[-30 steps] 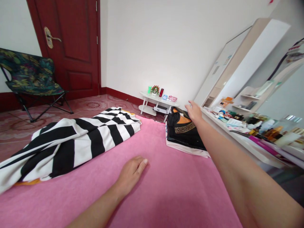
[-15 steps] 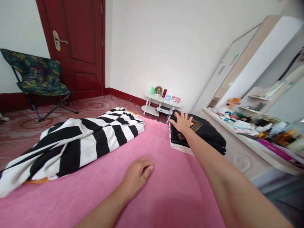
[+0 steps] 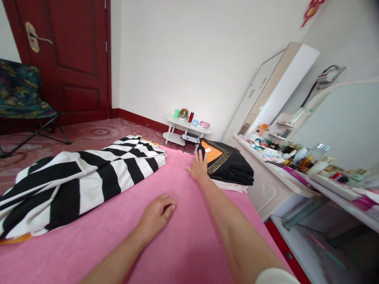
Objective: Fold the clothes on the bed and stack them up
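Observation:
My left hand (image 3: 156, 216) rests on the pink bedspread (image 3: 174, 252), its fingers loosely curled in and pressed together, with nothing visible in them. My right hand (image 3: 199, 166) is stretched forward, fingers spread, at the left edge of a folded black garment (image 3: 233, 159). The garment has a gold key-pattern border, an orange patch and a white label, and it lies on top of pale folded cloth (image 3: 229, 185). To the left of both hands a black-and-white striped cloth (image 3: 91, 181) lies loosely heaped along the bed's edge.
A white side table (image 3: 189, 125) with small items stands beyond the bed. At right, a dressing table (image 3: 272, 167) crowded with bottles runs beside a mirror. A camouflage-like folding chair (image 3: 20, 92) stands by the red door (image 3: 77, 51) at left.
My right hand has slid from the top of the black garment to its left edge, baring the orange patch and label. My left hand stays on the bedspread. The view has turned right.

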{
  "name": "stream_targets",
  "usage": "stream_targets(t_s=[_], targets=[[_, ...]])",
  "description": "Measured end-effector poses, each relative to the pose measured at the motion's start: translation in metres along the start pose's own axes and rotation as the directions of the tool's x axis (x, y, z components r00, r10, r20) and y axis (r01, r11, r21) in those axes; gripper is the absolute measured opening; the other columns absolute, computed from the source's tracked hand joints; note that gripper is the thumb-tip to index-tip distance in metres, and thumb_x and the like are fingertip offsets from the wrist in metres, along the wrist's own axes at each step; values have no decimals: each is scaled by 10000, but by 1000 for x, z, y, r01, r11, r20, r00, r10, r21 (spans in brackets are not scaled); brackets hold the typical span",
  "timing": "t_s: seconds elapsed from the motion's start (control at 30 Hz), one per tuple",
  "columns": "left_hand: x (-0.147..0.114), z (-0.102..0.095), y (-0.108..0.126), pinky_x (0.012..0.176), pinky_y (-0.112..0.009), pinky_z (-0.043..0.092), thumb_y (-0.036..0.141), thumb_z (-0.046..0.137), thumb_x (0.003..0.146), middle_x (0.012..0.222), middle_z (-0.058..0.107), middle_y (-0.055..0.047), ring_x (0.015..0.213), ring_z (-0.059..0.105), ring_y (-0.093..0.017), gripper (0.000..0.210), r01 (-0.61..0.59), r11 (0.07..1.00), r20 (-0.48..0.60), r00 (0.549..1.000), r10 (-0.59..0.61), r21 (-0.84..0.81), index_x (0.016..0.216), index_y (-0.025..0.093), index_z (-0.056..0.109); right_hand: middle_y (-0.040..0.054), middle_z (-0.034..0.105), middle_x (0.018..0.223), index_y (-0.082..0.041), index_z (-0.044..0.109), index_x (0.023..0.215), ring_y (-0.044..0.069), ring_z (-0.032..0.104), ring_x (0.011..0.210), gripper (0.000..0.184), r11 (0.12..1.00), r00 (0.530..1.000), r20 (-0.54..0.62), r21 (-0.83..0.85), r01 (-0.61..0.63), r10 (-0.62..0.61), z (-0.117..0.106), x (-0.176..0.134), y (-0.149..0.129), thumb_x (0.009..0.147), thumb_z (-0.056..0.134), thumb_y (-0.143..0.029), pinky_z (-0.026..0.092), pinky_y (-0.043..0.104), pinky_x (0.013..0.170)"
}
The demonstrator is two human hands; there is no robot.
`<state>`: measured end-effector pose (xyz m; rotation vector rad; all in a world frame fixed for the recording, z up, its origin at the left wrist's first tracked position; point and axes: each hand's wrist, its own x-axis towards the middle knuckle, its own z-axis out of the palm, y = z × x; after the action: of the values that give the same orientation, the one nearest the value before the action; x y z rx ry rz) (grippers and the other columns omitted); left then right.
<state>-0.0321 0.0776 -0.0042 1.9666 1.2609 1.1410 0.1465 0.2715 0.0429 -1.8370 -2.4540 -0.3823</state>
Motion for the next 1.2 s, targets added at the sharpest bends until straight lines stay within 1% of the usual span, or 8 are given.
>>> stream_targets(t_s=[0.17,0.4,0.6,0.73,0.83,1.0,1.07,1.2], targets=[[0,0,-1,727,-271,422,264,459,870,809,656,-41,773,585,-190,221,-32,999,-25,999,32,-40,782,187,647,91,187,1548,-193,227,1477,256,124,1420,671,986,987,160,165,-29,2,24,-50,-42,930,143,-573,45,450,1123],[-4,2,-9,743,-262,451,251,453,866,828,683,-34,773,608,-177,229,-57,993,-54,997,52,-105,816,173,662,66,152,1559,-261,192,1485,252,103,1425,647,968,983,173,230,-104,64,12,-118,-64,926,157,-584,80,462,1113],[-10,1,-11,784,-264,479,198,409,877,872,682,-53,819,626,-163,251,-98,995,-39,994,97,-13,878,145,654,58,161,1557,-288,223,1475,265,93,1423,630,954,983,153,266,-140,102,2,-180,-80,922,177,-587,63,499,1104],[-20,-2,-5,867,-310,459,228,514,835,938,665,-57,909,603,-190,203,-150,982,72,987,143,112,932,179,685,63,182,1552,-284,250,1468,276,107,1418,621,948,986,123,283,-144,113,-3,-214,-89,921,207,-576,75,507,1098],[-33,-3,1,990,-367,386,291,571,816,1131,622,-69,1090,539,-228,278,-207,958,158,972,177,197,1067,226,673,58,202,1547,-279,279,1458,271,124,1414,580,950,989,92,283,-134,112,-6,-232,-92,931,244,-519,88,496,1098],[-68,-10,16,1119,-506,168,542,376,906,1499,309,-117,1386,242,-293,617,-239,877,360,929,82,417,1429,218,346,72,256,1528,-266,320,1442,260,183,1398,574,949,990,63,284,-137,124,-13,-243,-93,927,269,-513,116,479,1095],[-87,-22,24,1131,-522,108,613,286,908,1547,165,-114,1424,108,-298,702,-276,838,453,891,39,471,1481,217,203,73,271,1522,-263,331,1437,258,192,1396,572,947,990,57,289,-137,126,-14,-243,-93,924,283,-510,123,473,1097],[-123,-64,40,1133,-525,102,622,294,906,1560,47,-81,1426,41,-311,686,-335,850,587,809,39,407,1486,276,170,69,299,1511,-253,366,1420,261,214,1390,561,942,991,43,307,-133,126,-14,-242,-92,916,318,-494,144,467,1101]])
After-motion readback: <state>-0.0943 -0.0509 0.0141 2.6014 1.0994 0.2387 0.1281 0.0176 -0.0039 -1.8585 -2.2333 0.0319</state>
